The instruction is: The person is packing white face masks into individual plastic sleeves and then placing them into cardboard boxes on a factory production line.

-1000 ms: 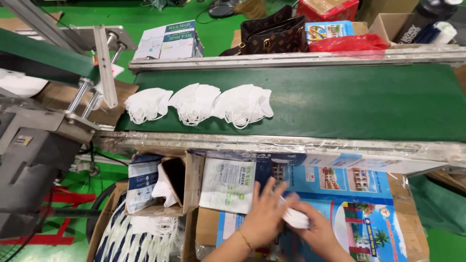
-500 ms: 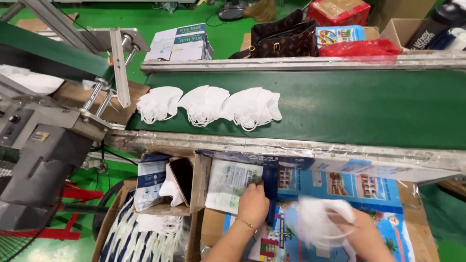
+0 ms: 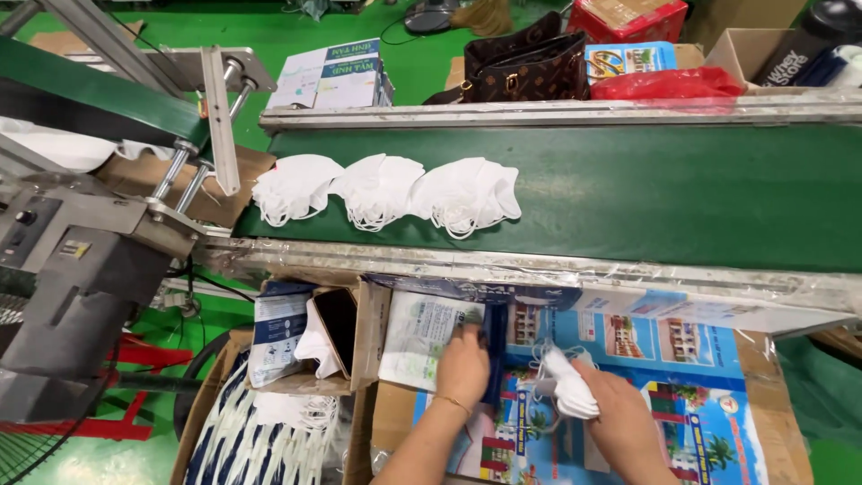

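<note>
My right hand (image 3: 620, 418) grips a folded stack of white face masks (image 3: 564, 386), ear loops dangling, above a colourful printed sheet (image 3: 682, 395) on a cardboard surface. To its left, my left hand (image 3: 461, 364) presses its fingertips on a pale flat packet (image 3: 422, 334) and the blue edge beside it. On the green conveyor belt (image 3: 646, 193) above lie three piles of white masks (image 3: 386, 190) in a row.
A small open carton (image 3: 368, 319) holding a dark phone and masks sits left of the packet. A grey machine (image 3: 81, 287) stands at left. Beyond the belt are a brown handbag (image 3: 525, 67), printed boxes (image 3: 328, 76) and a red bag (image 3: 664, 83).
My right hand has drawn the mask stack down and left toward the blue edge. My left hand has slid up onto the pale packet. The camera view has shifted slightly.
</note>
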